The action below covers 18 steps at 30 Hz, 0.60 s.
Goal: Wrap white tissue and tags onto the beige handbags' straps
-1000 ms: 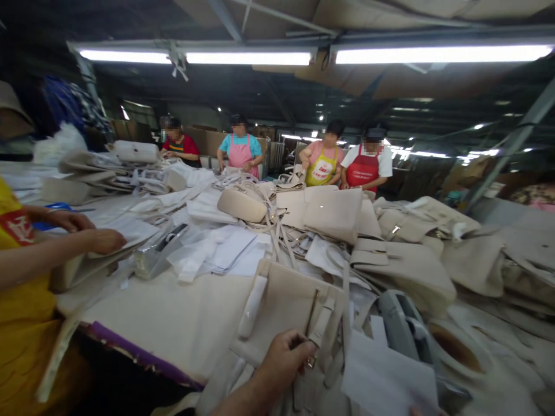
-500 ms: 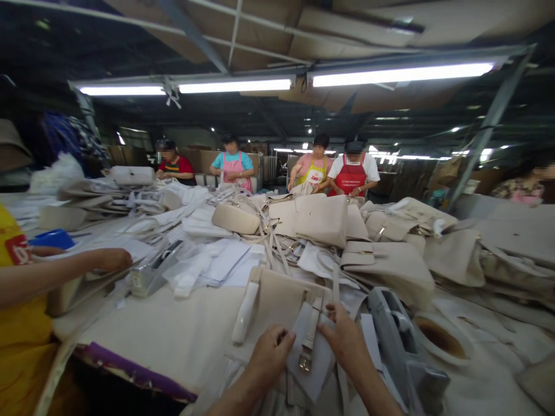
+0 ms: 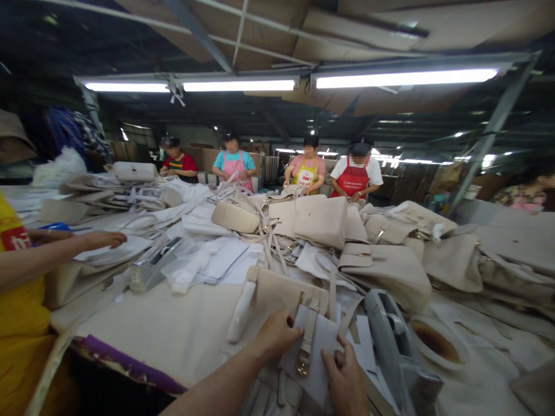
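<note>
A cream handbag [image 3: 277,292] lies in front of me on the cloth-covered table [image 3: 173,329]. Its strap with a gold buckle [image 3: 303,363] runs down over a white sheet of paper [image 3: 323,346]. My left hand [image 3: 275,334] pinches the paper's left edge against the bag front. My right hand [image 3: 344,378] grips the paper's lower right side, thumb on top. A wrapped white handle [image 3: 240,309] sticks out on the bag's left.
A grey tape dispenser [image 3: 390,346] stands right of my hands, a tape roll [image 3: 436,342] beyond it. Piled cream bags [image 3: 381,260] cover the table's middle and right. A person in yellow [image 3: 21,277] works at left; several aproned people stand at the far end.
My right hand has dropped lower on the paper and the left hand has slid up onto its left edge. The person at left has stretched a hand flat over their work.
</note>
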### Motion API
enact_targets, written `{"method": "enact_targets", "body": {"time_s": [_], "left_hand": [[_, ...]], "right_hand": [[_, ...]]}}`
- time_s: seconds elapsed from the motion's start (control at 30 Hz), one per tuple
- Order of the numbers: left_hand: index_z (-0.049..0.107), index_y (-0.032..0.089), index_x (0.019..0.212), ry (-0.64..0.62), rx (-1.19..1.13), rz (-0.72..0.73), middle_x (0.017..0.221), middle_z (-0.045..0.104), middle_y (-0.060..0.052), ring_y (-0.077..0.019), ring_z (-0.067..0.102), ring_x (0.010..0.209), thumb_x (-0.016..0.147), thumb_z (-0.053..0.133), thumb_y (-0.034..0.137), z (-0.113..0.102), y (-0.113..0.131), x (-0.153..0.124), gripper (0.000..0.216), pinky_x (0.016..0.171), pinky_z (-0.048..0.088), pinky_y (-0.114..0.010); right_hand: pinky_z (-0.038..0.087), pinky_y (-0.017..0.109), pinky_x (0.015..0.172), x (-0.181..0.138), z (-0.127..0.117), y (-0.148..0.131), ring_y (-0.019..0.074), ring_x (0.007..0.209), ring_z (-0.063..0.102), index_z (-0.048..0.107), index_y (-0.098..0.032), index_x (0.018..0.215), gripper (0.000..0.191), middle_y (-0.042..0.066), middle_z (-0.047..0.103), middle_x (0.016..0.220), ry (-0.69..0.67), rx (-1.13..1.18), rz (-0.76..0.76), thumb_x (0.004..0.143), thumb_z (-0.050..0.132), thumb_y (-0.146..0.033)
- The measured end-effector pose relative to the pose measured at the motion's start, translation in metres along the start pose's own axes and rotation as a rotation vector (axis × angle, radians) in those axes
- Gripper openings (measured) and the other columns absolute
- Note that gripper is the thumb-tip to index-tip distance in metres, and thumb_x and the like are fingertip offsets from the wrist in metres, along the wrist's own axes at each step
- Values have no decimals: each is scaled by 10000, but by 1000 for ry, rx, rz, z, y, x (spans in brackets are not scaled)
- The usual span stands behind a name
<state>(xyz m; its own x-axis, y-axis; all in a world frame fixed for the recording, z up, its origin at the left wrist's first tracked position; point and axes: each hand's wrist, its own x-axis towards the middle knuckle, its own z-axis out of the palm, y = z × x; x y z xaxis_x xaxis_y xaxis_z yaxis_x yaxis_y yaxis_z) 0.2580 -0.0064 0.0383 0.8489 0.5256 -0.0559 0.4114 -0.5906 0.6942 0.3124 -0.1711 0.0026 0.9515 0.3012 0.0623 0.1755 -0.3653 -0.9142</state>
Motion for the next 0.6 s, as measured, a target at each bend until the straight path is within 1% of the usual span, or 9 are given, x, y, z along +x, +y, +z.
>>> {"method": "enact_targets", "body": {"time_s": [0.1, 0.2, 0.23, 0.27, 0.33, 0.4, 0.5, 0.53, 0.6], "left_hand": [[605, 141, 784, -10, -15, -23, 748, 642, -33, -165, 570, 701, 724, 534, 372, -1, 0, -2, 249, 579, 374, -233], [581, 162, 899, 127, 29, 39, 835, 638, -37, -170, 566, 777, 754, 512, 372, -10, 10, -11, 264, 683, 392, -252], [572, 175, 924, 166, 62, 82, 866, 635, -39, -173, 563, 802, 767, 501, 384, -13, 14, -15, 271, 713, 390, -261], [572, 185, 918, 168, 99, 120, 878, 634, -41, -180, 563, 814, 773, 495, 409, -15, 19, -19, 278, 726, 389, -270], [584, 192, 866, 82, 167, 158, 866, 638, -48, -204, 568, 814, 751, 515, 475, -16, 27, -26, 313, 718, 394, -287], [580, 190, 911, 40, 183, 169, 892, 635, -57, -219, 572, 834, 722, 552, 482, -15, 34, -29, 349, 729, 404, -296], [504, 195, 1104, 170, 149, 246, 1054, 583, -71, -218, 547, 947, 750, 538, 401, -12, 43, -23, 411, 816, 399, -298], [488, 201, 1131, 193, 149, 268, 1089, 563, -73, -219, 538, 973, 761, 525, 384, -11, 46, -19, 415, 833, 396, -301], [502, 208, 1120, 175, 182, 286, 1101, 546, -75, -226, 539, 975, 769, 517, 382, -8, 53, -11, 392, 832, 399, -309]], "right_hand": [[454, 286, 547, -3, 1, -4, 219, 643, 623, 407, -147, 1224, 637, 13, 675, 701, -45, 109, 50, 718, 478, -528], [434, 274, 474, -1, -1, -11, 202, 570, 610, 360, -138, 1260, 677, 41, 703, 788, -142, 192, 110, 713, 497, -513], [422, 271, 451, 0, -2, -12, 193, 533, 596, 353, -135, 1261, 680, 43, 704, 789, -164, 209, 124, 713, 501, -509], [410, 267, 433, 1, -2, -12, 183, 502, 580, 351, -131, 1258, 675, 42, 702, 779, -179, 220, 130, 715, 502, -503], [391, 259, 407, 2, -2, -11, 168, 457, 549, 363, -129, 1239, 647, 31, 694, 727, -186, 227, 125, 721, 498, -492], [383, 253, 390, 1, -1, -8, 164, 437, 538, 384, -132, 1217, 622, 14, 681, 670, -192, 235, 116, 719, 495, -487], [377, 250, 367, -1, 1, -4, 179, 449, 563, 410, -145, 1198, 612, 2, 670, 628, -196, 270, 128, 702, 496, -493], [381, 250, 366, -2, 2, -2, 186, 463, 576, 427, -151, 1183, 601, 5, 672, 633, -196, 275, 129, 696, 500, -495], [396, 252, 376, -2, 2, 0, 195, 493, 595, 468, -161, 1141, 561, 15, 677, 652, -185, 272, 121, 692, 508, -495]]}}
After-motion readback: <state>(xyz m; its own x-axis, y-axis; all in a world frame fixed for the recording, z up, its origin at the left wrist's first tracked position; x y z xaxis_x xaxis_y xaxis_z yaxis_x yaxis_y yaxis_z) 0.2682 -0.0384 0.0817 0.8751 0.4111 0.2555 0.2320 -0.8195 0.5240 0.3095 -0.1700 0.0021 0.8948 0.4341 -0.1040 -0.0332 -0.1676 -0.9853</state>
